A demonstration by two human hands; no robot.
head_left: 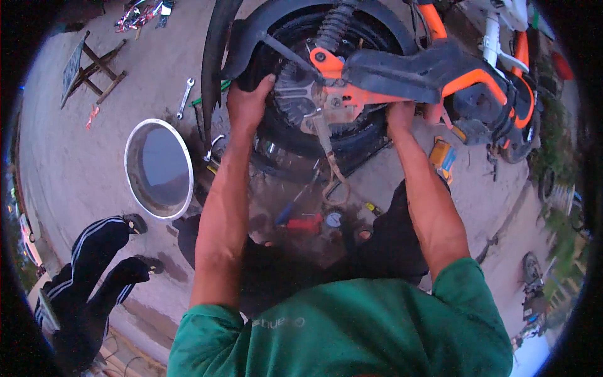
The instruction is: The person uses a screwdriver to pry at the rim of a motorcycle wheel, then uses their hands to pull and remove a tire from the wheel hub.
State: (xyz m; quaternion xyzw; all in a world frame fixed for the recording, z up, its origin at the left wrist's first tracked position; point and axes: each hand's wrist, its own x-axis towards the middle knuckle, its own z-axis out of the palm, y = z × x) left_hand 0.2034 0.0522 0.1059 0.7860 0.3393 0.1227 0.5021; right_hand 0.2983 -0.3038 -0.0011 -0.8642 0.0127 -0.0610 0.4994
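In front of me is the rear wheel of an orange and black motorbike, its black tyre (361,147) standing beside an orange swingarm (364,97). My left hand (246,107) is closed on the tyre's left side, the thumb pointing up against it and the fingers hidden behind. On the other side, my right hand (401,118) reaches in under the swingarm next to the tyre; its fingers are out of sight. A coil shock absorber (338,28) rises above the wheel. From the hub hangs a worn pale strap or cable (325,135).
To the left stand a white-rimmed basin of water (158,169), a spanner (186,98) and a wooden stool (91,69). Below the wheel lie a blue-handled tool (284,213), a red object (305,224) and a round gauge (333,218). Another person's legs (94,251) are at lower left; a yellow box (443,156) is right.
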